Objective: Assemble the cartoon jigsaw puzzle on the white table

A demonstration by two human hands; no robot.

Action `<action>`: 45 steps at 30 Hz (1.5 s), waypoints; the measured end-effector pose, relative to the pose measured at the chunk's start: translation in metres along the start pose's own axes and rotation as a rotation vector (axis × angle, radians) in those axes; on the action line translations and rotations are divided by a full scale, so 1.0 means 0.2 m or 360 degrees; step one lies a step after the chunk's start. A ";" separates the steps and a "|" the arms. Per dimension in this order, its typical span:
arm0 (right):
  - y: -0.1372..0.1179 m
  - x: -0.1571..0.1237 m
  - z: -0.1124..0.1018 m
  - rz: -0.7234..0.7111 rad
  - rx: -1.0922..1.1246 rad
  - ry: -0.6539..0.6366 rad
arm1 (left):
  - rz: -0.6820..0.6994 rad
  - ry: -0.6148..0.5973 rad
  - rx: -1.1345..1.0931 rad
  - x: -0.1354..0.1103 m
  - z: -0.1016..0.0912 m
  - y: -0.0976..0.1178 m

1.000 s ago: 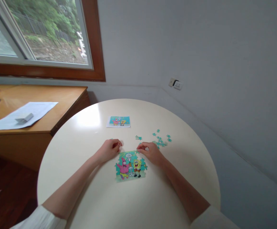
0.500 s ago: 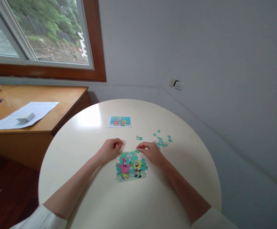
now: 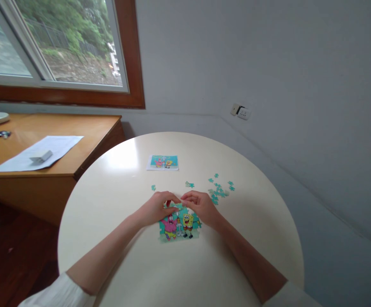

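A partly joined jigsaw puzzle (image 3: 179, 232) lies on the round table, showing a pink starfish and a yellow sponge character. My left hand (image 3: 159, 208) rests over its upper left part, thumb and forefinger apart on the picture, covering some of it. At the top edge my right hand (image 3: 201, 207) pinches a small puzzle piece, mostly hidden by the fingertips. The two hands' fingertips nearly meet there. A loose teal piece (image 3: 153, 187) lies just beyond my left hand, and a small joined pair of pieces (image 3: 189, 184) lies beyond my right.
Several loose pieces (image 3: 219, 190) are scattered to the right of my right hand. Farther back lies a reference picture card (image 3: 163, 163) on the white round table (image 3: 134, 273). A wooden desk (image 3: 96, 128) at left holds paper (image 3: 17, 160) and a small white block (image 3: 41, 156).
My left hand has moved right and onto the puzzle, its fingers opening, which uncovers a loose teal piece. My right hand has shifted slightly left along the puzzle's top edge. The view turned slightly left.
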State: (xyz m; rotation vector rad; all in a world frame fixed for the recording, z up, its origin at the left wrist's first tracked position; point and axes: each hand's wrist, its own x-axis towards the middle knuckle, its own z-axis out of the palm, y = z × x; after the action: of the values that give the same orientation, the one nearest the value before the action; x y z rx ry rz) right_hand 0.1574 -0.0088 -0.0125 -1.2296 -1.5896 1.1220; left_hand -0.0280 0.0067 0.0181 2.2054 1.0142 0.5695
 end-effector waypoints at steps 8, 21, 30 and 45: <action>0.02 0.00 -0.03 -0.0036 -0.0069 0.0102 | -0.0244 0.0079 -0.0162 -0.01 -0.14 -0.10; 0.03 0.00 -0.03 -0.0065 -0.0271 0.0102 | -0.0608 -0.0081 -0.0462 0.00 -0.11 -0.13; 0.04 0.00 -0.03 -0.0072 -0.0280 0.0098 | -0.0689 -0.0105 -0.0381 0.00 -0.11 -0.09; 0.04 0.00 -0.03 -0.0054 -0.0244 0.0070 | -0.0703 -0.0074 -0.0297 0.01 -0.09 -0.12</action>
State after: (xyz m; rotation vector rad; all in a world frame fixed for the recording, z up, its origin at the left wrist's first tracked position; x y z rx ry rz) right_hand 0.1653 -0.0074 -0.0182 -1.3124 -1.6823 0.9595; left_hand -0.0505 0.0268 0.0148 1.7494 1.3160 0.3893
